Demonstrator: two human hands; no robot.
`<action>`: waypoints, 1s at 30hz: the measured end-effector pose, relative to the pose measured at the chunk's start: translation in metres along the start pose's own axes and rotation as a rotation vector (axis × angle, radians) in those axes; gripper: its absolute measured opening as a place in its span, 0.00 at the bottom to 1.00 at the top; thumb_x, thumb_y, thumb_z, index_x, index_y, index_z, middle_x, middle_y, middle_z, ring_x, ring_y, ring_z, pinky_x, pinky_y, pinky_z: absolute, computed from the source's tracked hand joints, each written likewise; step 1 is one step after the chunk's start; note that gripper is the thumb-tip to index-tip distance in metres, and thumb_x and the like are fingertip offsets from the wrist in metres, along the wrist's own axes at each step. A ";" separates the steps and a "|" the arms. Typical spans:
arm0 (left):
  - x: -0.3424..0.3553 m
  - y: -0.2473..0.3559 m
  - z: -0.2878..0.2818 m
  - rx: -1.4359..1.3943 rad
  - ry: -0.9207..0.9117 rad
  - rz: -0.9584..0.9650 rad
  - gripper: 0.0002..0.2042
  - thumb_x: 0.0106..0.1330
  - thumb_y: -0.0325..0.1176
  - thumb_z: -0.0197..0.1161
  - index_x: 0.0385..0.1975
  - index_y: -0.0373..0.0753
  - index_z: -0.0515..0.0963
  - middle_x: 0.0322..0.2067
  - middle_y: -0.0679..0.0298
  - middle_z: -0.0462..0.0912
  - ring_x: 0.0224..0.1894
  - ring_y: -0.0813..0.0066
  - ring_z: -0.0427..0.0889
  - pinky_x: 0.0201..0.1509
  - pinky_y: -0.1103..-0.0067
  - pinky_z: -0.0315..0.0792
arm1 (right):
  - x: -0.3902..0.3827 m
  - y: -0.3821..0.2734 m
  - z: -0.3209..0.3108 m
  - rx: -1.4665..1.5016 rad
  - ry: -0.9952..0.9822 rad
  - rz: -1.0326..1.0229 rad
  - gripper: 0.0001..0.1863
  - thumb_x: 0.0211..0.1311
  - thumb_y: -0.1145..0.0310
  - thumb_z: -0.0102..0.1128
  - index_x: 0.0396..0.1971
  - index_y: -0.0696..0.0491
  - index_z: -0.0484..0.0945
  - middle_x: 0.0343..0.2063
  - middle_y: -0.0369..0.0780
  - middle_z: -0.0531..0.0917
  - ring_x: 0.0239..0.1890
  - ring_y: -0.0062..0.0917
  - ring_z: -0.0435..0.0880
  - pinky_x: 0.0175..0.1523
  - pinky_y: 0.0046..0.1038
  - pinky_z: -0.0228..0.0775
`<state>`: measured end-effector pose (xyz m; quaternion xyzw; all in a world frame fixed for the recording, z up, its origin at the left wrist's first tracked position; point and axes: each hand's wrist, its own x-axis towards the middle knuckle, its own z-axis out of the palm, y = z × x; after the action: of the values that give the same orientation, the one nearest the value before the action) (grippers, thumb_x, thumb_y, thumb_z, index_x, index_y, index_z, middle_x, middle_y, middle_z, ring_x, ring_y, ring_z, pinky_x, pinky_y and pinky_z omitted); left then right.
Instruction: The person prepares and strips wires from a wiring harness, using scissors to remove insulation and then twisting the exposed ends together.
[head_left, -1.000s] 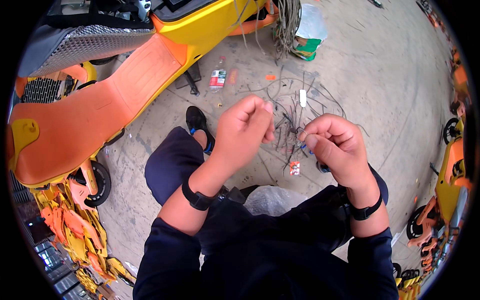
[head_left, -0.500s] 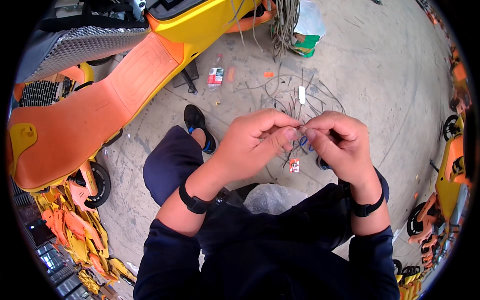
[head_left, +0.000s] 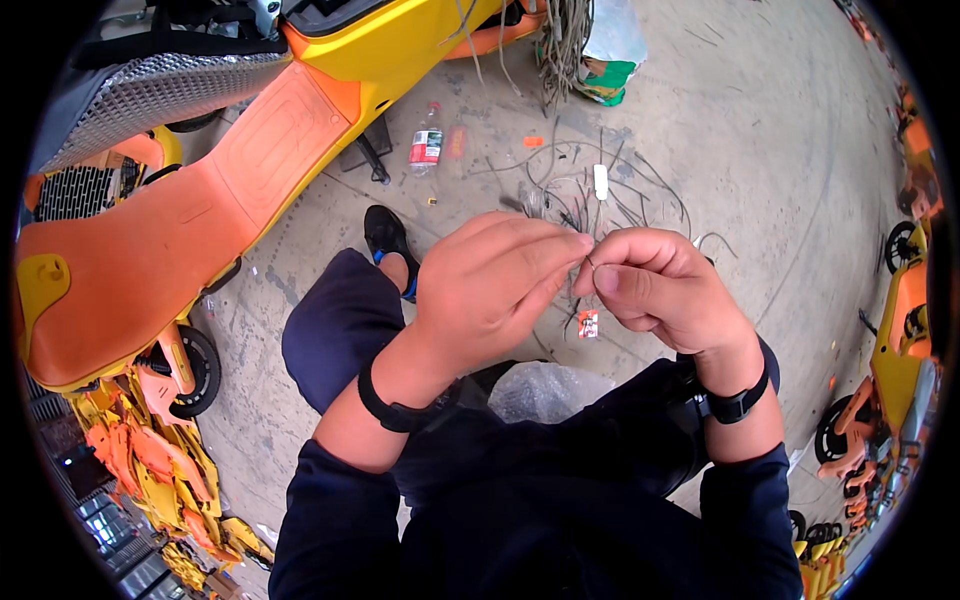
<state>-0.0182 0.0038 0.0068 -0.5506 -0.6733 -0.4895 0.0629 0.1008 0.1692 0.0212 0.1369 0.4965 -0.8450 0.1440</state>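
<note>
Over the floor, my left hand (head_left: 488, 288) and my right hand (head_left: 672, 292) meet with their fingertips almost touching. A short thin wire (head_left: 591, 262) shows between them, pinched by the thumb and forefinger of my right hand. The fingers of my left hand are pressed together at the wire's upper end, and its thumb is mostly hidden. Beneath and beyond the hands, loose dark wires (head_left: 655, 180) lie spread on the concrete, with a white tag (head_left: 600, 182) among them. Just below my fingers lies a small red and white packet (head_left: 588, 323).
A yellow and orange scooter body (head_left: 290, 140) fills the upper left. Near it stands a plastic bottle (head_left: 426, 142). A wire bundle (head_left: 563, 50) hangs beside a green and white bag (head_left: 608, 75). Bubble wrap (head_left: 545, 392) lies between my legs. Orange and yellow panels (head_left: 150, 455) are heaped at left.
My left fingers have straightened and drawn together, hiding the thumb. My right hand has shifted slightly left and lower, its fingers more curled. The blue loops seen near the right fingers are now hidden.
</note>
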 end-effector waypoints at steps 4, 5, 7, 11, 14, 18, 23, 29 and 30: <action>0.000 0.001 -0.001 0.024 0.050 0.042 0.12 0.49 0.19 0.65 0.34 0.37 0.81 0.29 0.62 0.83 0.29 0.68 0.81 0.35 0.78 0.74 | 0.001 0.000 0.008 -0.098 0.129 -0.078 0.06 0.62 0.74 0.54 0.33 0.56 0.81 0.17 0.27 0.74 0.16 0.07 0.64 0.20 0.13 0.53; -0.001 0.000 -0.001 0.022 0.057 0.045 0.11 0.50 0.19 0.65 0.34 0.36 0.80 0.30 0.62 0.83 0.30 0.68 0.81 0.35 0.79 0.74 | 0.001 0.003 0.009 -0.098 0.129 -0.078 0.06 0.62 0.74 0.54 0.33 0.56 0.81 0.17 0.27 0.74 0.16 0.07 0.64 0.20 0.13 0.53; -0.001 0.001 0.000 0.018 0.064 0.047 0.10 0.50 0.19 0.65 0.34 0.36 0.80 0.31 0.61 0.83 0.30 0.68 0.81 0.35 0.79 0.74 | 0.002 0.012 0.011 -0.295 0.229 -0.383 0.05 0.59 0.77 0.55 0.32 0.57 0.81 0.16 0.29 0.74 0.16 0.08 0.64 0.20 0.15 0.55; -0.005 0.001 0.010 -0.195 0.058 -0.218 0.08 0.53 0.20 0.64 0.34 0.34 0.79 0.33 0.57 0.83 0.33 0.69 0.82 0.36 0.80 0.74 | 0.000 0.011 0.016 -0.709 0.367 -0.580 0.07 0.53 0.80 0.57 0.32 0.58 0.80 0.16 0.33 0.75 0.16 0.12 0.67 0.22 0.17 0.60; -0.004 0.000 0.011 -0.232 0.102 -0.205 0.08 0.54 0.22 0.64 0.34 0.33 0.78 0.33 0.56 0.82 0.33 0.67 0.82 0.37 0.80 0.75 | 0.003 0.012 0.015 -0.857 0.417 -0.714 0.09 0.49 0.81 0.58 0.32 0.58 0.79 0.16 0.37 0.76 0.16 0.17 0.71 0.24 0.19 0.65; -0.005 0.006 0.017 -0.154 0.083 -0.134 0.08 0.54 0.23 0.65 0.33 0.33 0.78 0.32 0.56 0.82 0.32 0.66 0.82 0.35 0.79 0.76 | 0.005 0.012 0.017 -0.977 0.448 -0.820 0.11 0.45 0.83 0.60 0.31 0.58 0.79 0.16 0.38 0.75 0.16 0.23 0.73 0.23 0.22 0.66; -0.008 0.003 0.022 -0.042 0.115 -0.083 0.09 0.51 0.22 0.65 0.33 0.33 0.78 0.30 0.57 0.82 0.28 0.66 0.82 0.30 0.78 0.76 | 0.008 0.017 0.016 -1.079 0.474 -0.881 0.11 0.43 0.84 0.61 0.30 0.58 0.78 0.16 0.39 0.74 0.17 0.25 0.74 0.22 0.22 0.66; -0.008 0.006 0.019 0.052 0.111 -0.065 0.08 0.49 0.20 0.64 0.31 0.33 0.79 0.28 0.59 0.82 0.27 0.67 0.82 0.31 0.79 0.76 | 0.010 0.020 0.016 -1.075 0.467 -0.915 0.11 0.42 0.84 0.61 0.30 0.57 0.77 0.16 0.38 0.73 0.16 0.26 0.74 0.21 0.23 0.66; -0.008 0.007 0.017 0.055 0.090 -0.084 0.08 0.50 0.19 0.63 0.31 0.33 0.79 0.28 0.58 0.83 0.29 0.69 0.83 0.33 0.80 0.76 | 0.010 0.020 0.017 -1.065 0.454 -0.910 0.11 0.42 0.84 0.61 0.29 0.57 0.77 0.16 0.38 0.74 0.17 0.26 0.74 0.21 0.23 0.66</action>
<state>-0.0016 0.0105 -0.0029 -0.4975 -0.7052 -0.4974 0.0876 0.0979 0.1442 0.0089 0.0006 0.8650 -0.4163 -0.2803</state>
